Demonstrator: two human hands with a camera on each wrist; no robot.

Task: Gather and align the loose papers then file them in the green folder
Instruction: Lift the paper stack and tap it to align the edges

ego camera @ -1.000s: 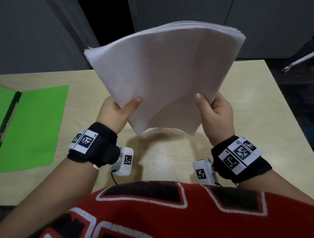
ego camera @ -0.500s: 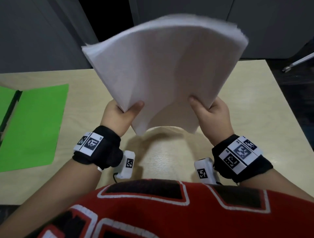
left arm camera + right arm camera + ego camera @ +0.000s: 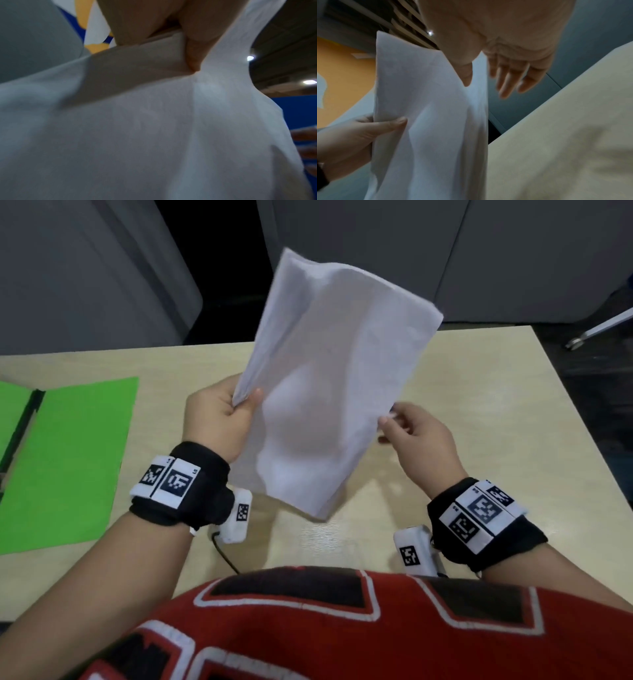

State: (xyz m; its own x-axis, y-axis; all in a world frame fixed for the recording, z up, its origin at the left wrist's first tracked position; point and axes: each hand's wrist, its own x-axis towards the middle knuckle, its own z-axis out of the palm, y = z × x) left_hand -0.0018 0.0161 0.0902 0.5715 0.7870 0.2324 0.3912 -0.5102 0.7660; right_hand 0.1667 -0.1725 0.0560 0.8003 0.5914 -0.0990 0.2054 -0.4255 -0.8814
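Head view: the stack of papers [image 3: 329,385] is held upright above the middle of the table [image 3: 479,392], clear of its surface. The left hand [image 3: 219,419] pinches the stack's left edge; the right hand [image 3: 416,433] is released, fingers relaxed just beside the right edge. The green folder [image 3: 68,460] lies open at the table's left edge, well apart.

Left wrist view: thumb [image 3: 193,44] and fingers clamp the edge, the sheets spreading below the grip.

Right wrist view: the right hand's fingers [image 3: 508,81] hang straight, holding nothing.

Advice: regrasp the free edge with the right hand, then tap the lower edge squarely on the table, gripping loosely so that the sheets settle level.
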